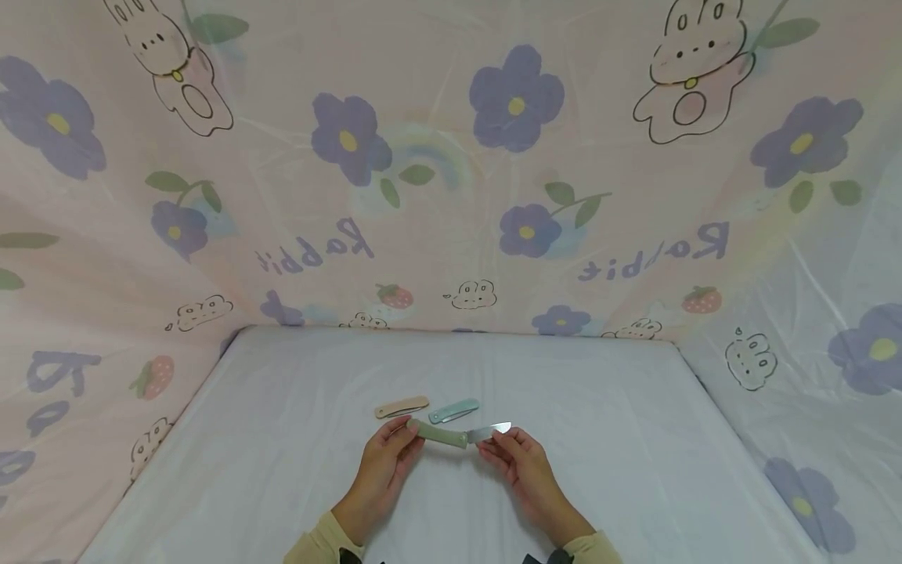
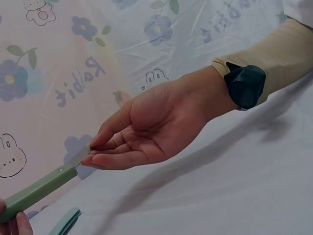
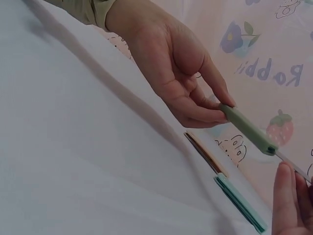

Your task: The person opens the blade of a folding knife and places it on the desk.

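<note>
**A slip here could mean a cut**

Through the head camera I see two tan sleeves [image 1: 315, 543] reaching in over a white-covered table [image 1: 620, 423], whose near edge is out of view. The left hand [image 1: 383, 464] pinches the end of a green folding knife [image 1: 440, 434]; the right hand [image 1: 524, 474] pinches its unfolded blade [image 1: 488, 432] between thumb and fingers. The knife is held above the table, short of the far edge. Fingers sliding along the metal, or the blade swinging on its pivot, could cut skin; I cannot tell which side is sharp. Just beyond, a beige knife [image 1: 402, 406] and a teal knife [image 1: 454, 411] lie folded; dropping the green one could knock them.
</note>
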The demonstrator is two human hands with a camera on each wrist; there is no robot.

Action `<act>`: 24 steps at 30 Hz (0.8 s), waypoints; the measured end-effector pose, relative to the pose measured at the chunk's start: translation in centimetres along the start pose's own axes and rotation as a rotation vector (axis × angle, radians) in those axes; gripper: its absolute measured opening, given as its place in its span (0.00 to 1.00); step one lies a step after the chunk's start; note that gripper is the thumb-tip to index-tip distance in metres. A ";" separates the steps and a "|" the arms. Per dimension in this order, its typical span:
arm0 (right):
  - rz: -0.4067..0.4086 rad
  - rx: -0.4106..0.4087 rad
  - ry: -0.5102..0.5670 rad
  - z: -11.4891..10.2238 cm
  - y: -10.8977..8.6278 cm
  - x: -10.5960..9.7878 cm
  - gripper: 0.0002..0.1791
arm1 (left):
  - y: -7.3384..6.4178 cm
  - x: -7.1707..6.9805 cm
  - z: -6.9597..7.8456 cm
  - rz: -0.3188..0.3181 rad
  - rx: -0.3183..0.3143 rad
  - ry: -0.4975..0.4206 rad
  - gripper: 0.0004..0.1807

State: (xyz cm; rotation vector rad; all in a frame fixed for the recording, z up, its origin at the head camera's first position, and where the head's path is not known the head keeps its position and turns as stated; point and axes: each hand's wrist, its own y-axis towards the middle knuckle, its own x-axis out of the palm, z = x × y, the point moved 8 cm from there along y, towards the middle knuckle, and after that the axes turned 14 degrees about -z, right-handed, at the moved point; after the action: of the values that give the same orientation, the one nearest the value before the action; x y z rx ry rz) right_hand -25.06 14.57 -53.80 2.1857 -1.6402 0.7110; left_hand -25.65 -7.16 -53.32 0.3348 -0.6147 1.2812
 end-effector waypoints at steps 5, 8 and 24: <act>0.026 -0.014 0.044 0.2 0.0 0.0 0.04 | -0.1 0.3 0.0 0.033 0.018 -0.036 0.29; 0.037 -0.015 0.059 0.2 0.0 0.0 0.04 | -0.1 0.3 -0.1 0.053 0.020 -0.066 0.29; 0.098 -0.029 0.210 0.5 -0.4 0.5 0.04 | -0.2 0.7 -0.4 0.121 0.044 -0.169 0.27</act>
State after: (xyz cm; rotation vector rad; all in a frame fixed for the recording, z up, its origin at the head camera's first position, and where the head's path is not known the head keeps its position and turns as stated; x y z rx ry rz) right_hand -24.48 14.02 -53.91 1.9473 -1.6465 0.9045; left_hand -25.21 -6.42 -53.21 0.4513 -0.7606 1.3931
